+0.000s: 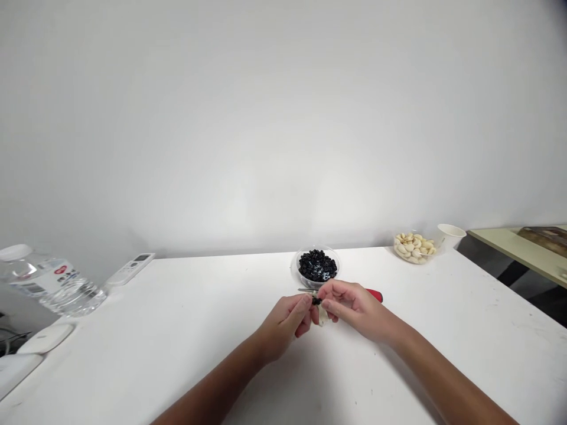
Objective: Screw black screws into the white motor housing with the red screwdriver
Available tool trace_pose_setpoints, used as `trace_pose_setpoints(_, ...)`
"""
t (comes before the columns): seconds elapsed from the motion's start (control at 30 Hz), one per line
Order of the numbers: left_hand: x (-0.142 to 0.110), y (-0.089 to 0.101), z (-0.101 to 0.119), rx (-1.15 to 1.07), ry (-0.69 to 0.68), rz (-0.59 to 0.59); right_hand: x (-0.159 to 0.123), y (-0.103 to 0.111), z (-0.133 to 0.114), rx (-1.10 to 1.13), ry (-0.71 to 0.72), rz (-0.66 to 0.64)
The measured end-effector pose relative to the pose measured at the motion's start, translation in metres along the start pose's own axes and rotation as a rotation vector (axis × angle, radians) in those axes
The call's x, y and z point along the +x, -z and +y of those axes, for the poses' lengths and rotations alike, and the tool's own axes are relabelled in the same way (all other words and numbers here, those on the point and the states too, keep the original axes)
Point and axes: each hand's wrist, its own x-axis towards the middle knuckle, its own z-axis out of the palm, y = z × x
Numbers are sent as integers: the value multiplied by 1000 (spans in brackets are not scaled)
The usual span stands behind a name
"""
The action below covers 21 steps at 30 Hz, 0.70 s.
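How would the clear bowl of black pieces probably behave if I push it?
The clear bowl looks low and wide, so it would probably slide, not tip. Its see-through wall appears thin and may flex. The black pieces are heaped, so a hard push might spill some.

A white-capped bottle stands near a white remote control, a white cup well apart at right
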Motion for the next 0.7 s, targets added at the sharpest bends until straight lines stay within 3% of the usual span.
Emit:
trace_pose_setpoints(0.13,2,-3,-1,-191,75,-54,0,-2,-2,-165,51,58)
trace_pose_setpoints(0.27,0,-3,1,-140,76,-28,3,-2,5,-237,118,256)
trace_pose_setpoints(0.37,-2,-6,2,-89,47,-5,4,-3,10,-277,179,333)
trace_pose_setpoints(0.7,-2,-7,-2,-46,48,28,6,-6,12,-141,104,312)
